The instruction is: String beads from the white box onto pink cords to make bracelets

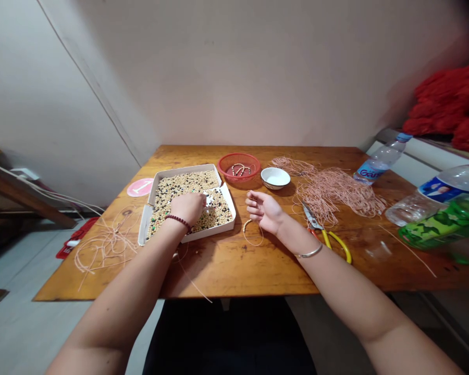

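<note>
My left hand (pixel 187 209) is over a white cardboard box lid (pixel 227 226) spread with small beads (pixel 184 182), mostly cream with dark and green ones among them. Its fingers are curled together at the beads, and what they pinch is hidden. My right hand (pixel 266 211) is raised just right of the box, thumb and fingertips closed on a thin cord. From it hangs a loop with a short row of cream beads (pixel 247 225), near the table top.
Behind stand a red basket (pixel 239 162) holding beaded strands and a white bowl (pixel 275 178). To the right lie a heap of pink cord (pixel 336 192), yellow-handled pliers (pixel 328 239) and several bottles (pixel 441 224). Loose cord (pixel 105 245) lies at left beside a pink disc (pixel 139 187).
</note>
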`<control>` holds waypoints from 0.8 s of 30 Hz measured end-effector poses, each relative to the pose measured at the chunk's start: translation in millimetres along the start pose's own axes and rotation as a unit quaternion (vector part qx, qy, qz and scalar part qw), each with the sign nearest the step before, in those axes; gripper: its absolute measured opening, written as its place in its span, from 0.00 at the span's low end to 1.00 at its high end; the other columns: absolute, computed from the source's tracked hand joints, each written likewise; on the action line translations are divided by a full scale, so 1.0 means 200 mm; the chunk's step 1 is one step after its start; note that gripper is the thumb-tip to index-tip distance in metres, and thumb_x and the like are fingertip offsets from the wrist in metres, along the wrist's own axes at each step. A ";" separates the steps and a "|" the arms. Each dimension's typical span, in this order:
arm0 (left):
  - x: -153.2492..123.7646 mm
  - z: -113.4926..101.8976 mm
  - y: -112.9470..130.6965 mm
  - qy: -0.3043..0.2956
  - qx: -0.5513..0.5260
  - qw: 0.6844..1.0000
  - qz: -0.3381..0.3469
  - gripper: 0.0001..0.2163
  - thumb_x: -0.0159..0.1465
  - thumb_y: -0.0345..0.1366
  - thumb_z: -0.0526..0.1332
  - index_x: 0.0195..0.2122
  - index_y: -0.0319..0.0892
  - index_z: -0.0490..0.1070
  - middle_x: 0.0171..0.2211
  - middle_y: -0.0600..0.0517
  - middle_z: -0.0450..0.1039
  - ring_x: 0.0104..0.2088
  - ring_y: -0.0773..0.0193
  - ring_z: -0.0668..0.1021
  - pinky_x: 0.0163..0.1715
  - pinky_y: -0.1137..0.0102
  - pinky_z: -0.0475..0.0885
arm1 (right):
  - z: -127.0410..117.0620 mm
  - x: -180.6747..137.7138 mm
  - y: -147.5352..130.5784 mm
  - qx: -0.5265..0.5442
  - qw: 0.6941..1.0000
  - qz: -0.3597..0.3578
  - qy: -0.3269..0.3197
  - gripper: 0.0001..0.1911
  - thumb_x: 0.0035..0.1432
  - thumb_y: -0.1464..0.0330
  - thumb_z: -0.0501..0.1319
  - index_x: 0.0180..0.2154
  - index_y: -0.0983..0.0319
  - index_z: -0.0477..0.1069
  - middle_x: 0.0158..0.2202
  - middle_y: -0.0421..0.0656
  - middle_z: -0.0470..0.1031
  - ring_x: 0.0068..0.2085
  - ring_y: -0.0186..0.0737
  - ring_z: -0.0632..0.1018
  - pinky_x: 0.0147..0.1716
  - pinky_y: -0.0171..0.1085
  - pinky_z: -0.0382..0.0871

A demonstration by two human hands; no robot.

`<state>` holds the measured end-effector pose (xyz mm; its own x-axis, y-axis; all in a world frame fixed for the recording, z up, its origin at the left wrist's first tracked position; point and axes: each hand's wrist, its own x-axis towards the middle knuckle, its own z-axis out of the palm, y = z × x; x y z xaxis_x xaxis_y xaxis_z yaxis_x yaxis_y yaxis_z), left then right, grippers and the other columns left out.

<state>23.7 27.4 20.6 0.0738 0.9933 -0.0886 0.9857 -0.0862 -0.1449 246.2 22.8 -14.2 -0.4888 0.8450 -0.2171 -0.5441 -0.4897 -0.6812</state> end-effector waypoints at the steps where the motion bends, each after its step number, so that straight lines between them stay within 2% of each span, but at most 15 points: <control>1: 0.00 0.00 0.00 -0.002 0.001 1.000 -0.001 0.11 0.59 0.35 0.54 0.38 0.46 0.75 0.36 0.43 0.77 0.36 0.53 0.78 0.35 0.64 0.70 | 0.00 0.00 0.00 -0.001 1.000 0.000 0.001 0.07 0.59 0.69 0.54 0.28 0.61 0.59 0.18 0.31 0.52 0.15 0.25 0.47 0.12 0.27 0.39; 16: -0.01 -0.01 0.00 -0.001 -0.004 1.000 0.003 0.12 0.59 0.33 0.53 0.37 0.45 0.75 0.35 0.44 0.77 0.36 0.54 0.78 0.36 0.65 0.69 | 0.00 0.00 0.00 -0.002 1.000 0.002 0.008 0.07 0.59 0.69 0.53 0.29 0.61 0.59 0.18 0.31 0.52 0.15 0.25 0.47 0.13 0.27 0.38; 24: 0.00 -0.01 0.01 -0.011 0.003 1.000 0.004 0.12 0.59 0.33 0.53 0.38 0.45 0.76 0.37 0.43 0.77 0.37 0.52 0.78 0.35 0.64 0.70 | 0.04 -0.02 -0.01 -0.006 1.000 0.004 0.022 0.09 0.60 0.68 0.52 0.27 0.61 0.58 0.17 0.31 0.50 0.15 0.26 0.45 0.13 0.27 0.39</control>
<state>25.0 26.7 23.0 0.0778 0.9906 -0.1121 0.9841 -0.0943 -0.1506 243.2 18.0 -6.9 -0.4625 0.8496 -0.2534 -0.5322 -0.4946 -0.6871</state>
